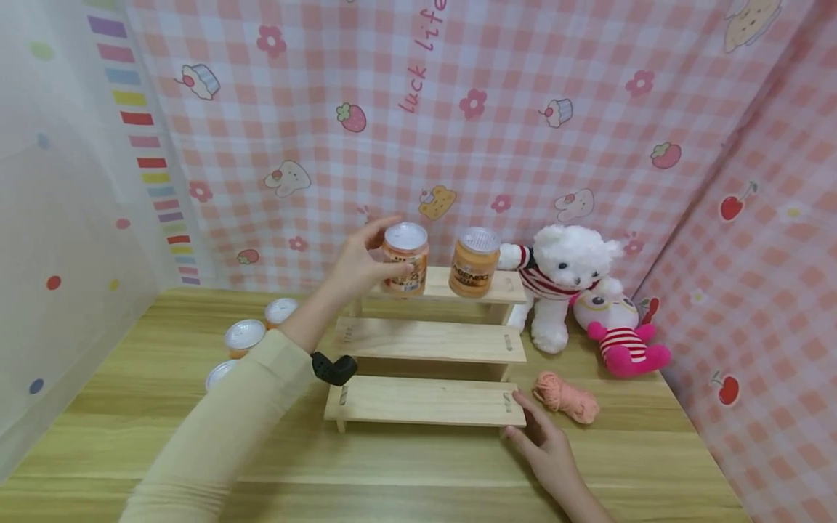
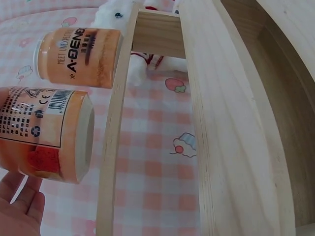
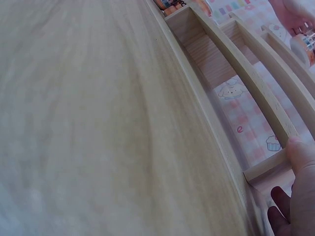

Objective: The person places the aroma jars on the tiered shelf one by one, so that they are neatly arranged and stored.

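The left forearm (image 1: 219,425) (cream-sleeved) is outstretched, the left hand (image 1: 360,263) curled in a grip; the right hand (image 1: 548,452) sits lower and nearer, in a pinch.

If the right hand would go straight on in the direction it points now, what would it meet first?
Most likely the lowest wooden board, practically at once: the right hand touches it at its right end.

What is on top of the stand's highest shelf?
One jar stands on the shelf; the left hand holds a second jar above it. The shelf behind both jars is hidden.
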